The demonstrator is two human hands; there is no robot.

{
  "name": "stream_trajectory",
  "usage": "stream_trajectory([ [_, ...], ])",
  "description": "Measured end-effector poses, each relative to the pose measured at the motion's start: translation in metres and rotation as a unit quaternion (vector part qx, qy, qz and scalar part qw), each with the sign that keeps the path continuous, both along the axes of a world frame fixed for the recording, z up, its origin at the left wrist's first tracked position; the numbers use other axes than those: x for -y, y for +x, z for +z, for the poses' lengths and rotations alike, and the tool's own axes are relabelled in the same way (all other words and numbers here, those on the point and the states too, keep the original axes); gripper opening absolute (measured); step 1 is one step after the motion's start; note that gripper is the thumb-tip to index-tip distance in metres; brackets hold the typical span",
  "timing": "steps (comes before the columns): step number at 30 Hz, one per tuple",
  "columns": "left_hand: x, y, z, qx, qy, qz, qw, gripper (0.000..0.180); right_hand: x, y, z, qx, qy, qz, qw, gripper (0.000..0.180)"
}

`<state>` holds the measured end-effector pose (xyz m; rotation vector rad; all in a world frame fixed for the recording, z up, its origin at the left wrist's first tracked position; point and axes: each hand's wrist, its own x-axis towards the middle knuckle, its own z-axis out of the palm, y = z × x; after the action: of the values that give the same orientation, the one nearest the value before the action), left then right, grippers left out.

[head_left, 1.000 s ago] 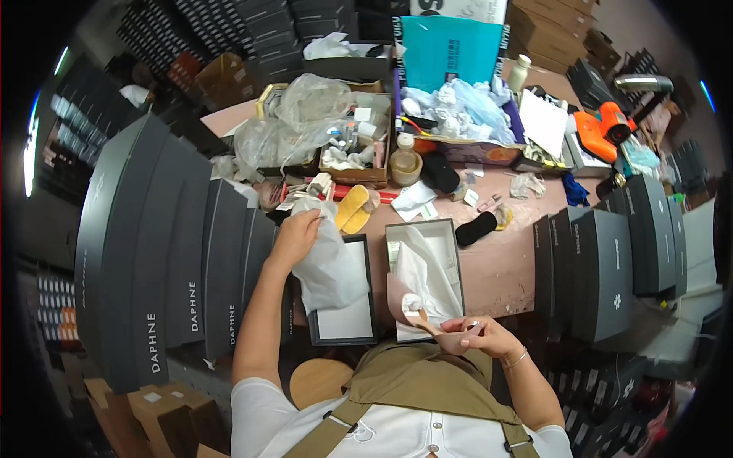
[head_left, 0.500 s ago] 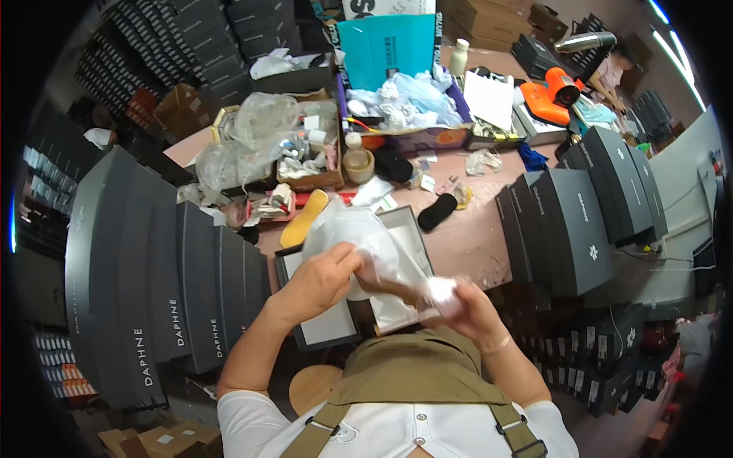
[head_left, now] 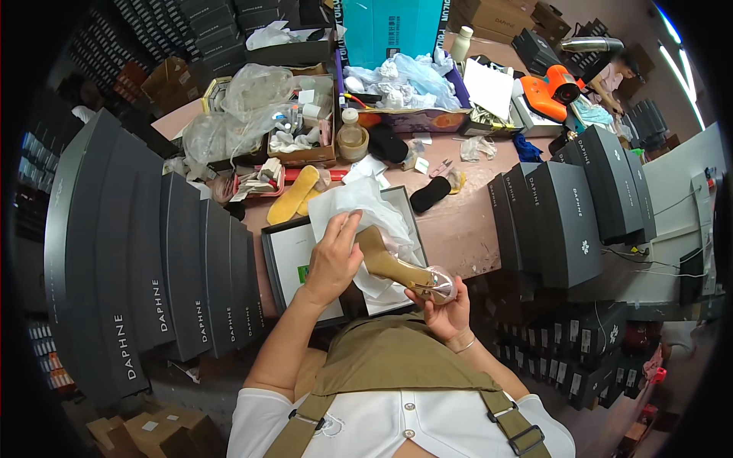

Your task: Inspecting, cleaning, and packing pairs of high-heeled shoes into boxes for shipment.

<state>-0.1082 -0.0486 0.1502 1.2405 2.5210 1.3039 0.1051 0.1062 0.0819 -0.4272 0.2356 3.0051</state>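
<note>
My right hand [head_left: 444,311] grips a gold-tan shoe [head_left: 391,266] by its shiny, pinkish end. The shoe has an arched shape and lies tilted above an opened dark shoe box [head_left: 266,243] with a white inside. White tissue paper [head_left: 347,197] is spread behind and under the shoe, partly over the box. Beside the shoe's other end, my left hand [head_left: 334,256] has its fingers stretched upward against the tissue paper, with the thumb side close to the shoe. A small green patch [head_left: 303,272] shows inside the box.
Stacks of dark shoe boxes stand at the left [head_left: 141,252] and right [head_left: 565,221]. Yellow insoles [head_left: 294,197], a black rounded item [head_left: 431,195] and a glue jar [head_left: 352,137] lie beyond. An orange device [head_left: 546,95] stands far right; a person [head_left: 611,80] is behind it.
The shoe, blurred before, is now steady and more plainly seen. My left hand has turned its fingers upward, out of a pinch on the tissue paper, which has sunk flatter.
</note>
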Motion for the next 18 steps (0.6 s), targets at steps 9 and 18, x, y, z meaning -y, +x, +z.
stream_trajectory([
  [9, -0.012, 0.052, 0.068, -0.103, 0.058, -0.311, 0.943, 0.038, 0.016, -0.026, 0.066, 0.11, 0.324, -0.051, 0.938, 0.052],
  [18, -0.041, 0.1, 0.045, 0.037, 0.115, -0.427, 0.896, 0.041, -0.01, -0.054, 0.038, 0.056, 0.858, -0.053, 0.508, 0.049],
])
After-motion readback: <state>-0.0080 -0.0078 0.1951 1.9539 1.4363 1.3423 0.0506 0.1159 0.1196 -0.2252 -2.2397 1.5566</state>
